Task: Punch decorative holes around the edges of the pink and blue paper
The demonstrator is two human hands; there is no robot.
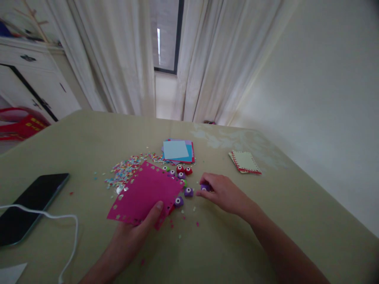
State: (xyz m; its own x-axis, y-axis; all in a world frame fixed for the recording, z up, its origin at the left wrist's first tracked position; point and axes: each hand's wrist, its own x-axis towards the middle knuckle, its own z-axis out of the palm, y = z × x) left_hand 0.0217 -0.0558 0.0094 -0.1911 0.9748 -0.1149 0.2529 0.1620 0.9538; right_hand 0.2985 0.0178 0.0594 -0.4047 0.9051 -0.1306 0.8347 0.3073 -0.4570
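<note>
A bright pink sheet of paper (148, 193) with small shapes punched along its edges is held in my left hand (139, 228), the thumb pressed on its near side. My right hand (220, 191) is closed around a small purple craft punch (205, 187), just above the table or resting on it; I cannot tell which. Between my hands lie several more craft punches in purple, red and green, among them a purple punch (188, 192) and a red punch (180, 169). The pink sheet hides part of this group.
Coloured paper confetti (127, 169) is heaped behind the pink sheet. A stack of coloured paper (177, 151) lies farther back, and edge-punched cards (246, 161) at the right. A tablet (32, 205) with a white cable (56, 215) across it lies at the left.
</note>
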